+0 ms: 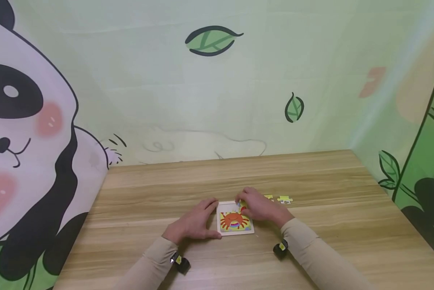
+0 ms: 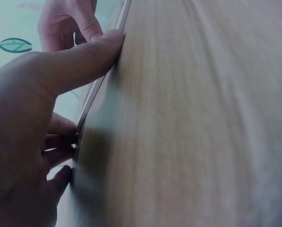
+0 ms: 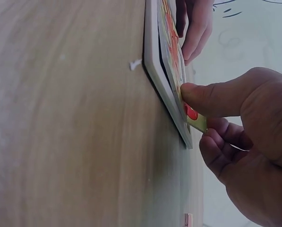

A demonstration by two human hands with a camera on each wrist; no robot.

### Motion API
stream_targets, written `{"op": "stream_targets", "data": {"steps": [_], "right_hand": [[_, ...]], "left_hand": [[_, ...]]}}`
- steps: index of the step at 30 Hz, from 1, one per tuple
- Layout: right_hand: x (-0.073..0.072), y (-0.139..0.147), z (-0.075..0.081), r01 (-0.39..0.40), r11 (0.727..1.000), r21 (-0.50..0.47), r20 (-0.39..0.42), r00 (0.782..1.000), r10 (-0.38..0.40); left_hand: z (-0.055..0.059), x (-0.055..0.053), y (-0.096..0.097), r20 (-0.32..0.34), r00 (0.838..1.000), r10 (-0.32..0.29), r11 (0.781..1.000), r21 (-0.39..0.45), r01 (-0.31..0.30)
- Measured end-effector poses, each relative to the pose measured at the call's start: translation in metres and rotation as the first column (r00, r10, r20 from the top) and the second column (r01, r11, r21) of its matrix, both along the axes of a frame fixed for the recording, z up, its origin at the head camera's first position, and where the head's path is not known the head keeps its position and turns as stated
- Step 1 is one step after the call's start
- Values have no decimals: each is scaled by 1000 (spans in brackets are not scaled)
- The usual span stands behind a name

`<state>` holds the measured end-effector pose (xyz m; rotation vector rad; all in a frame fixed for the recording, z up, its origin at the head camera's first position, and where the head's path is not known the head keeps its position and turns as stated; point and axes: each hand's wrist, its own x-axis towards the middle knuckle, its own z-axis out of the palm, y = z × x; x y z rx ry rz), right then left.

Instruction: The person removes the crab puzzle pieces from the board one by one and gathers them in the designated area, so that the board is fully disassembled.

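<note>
A small jigsaw puzzle showing a red crab on yellow [image 1: 234, 220] lies in a white puzzle tray [image 1: 237, 233] on the table. My left hand [image 1: 197, 220] holds the tray's left side, thumb at the near corner and fingers toward the far corner. At the tray's upper right, my right hand [image 1: 259, 206] pinches a puzzle piece [image 3: 192, 113] between thumb and fingers. In the right wrist view this piece, yellow-green with a red patch, sits tilted over the tray's edge. The right hand covers part of the tray's far right corner in the head view.
Loose yellow puzzle pieces [image 1: 285, 199] lie on the table just right of the right hand, one partly hidden by it. A tiny white scrap [image 3: 135, 64] is beside the tray. The wooden table [image 1: 159, 181] meets a printed wall cloth [image 1: 209, 104] at the back.
</note>
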<state>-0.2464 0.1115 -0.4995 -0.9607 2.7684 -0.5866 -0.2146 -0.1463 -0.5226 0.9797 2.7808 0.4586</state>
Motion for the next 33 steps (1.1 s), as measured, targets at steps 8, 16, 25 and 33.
{"op": "stream_targets", "data": {"steps": [8, 16, 25, 33], "right_hand": [[3, 1, 4, 30, 999, -26, 23, 999, -29], [3, 5, 1, 54, 998, -32, 8, 999, -54], [5, 9, 0, 40, 999, -37, -40, 998, -42], [4, 13, 0, 90, 996, -27, 0, 996, -90]], "left_hand": [[0, -1, 0, -16, 1000, -3, 1000, -5, 3], [2, 1, 0, -18, 1000, -8, 1000, 10, 8], [1, 1, 0, -22, 1000, -7, 1000, -2, 7], [2, 1, -1, -23, 1000, -14, 1000, 22, 15]]}}
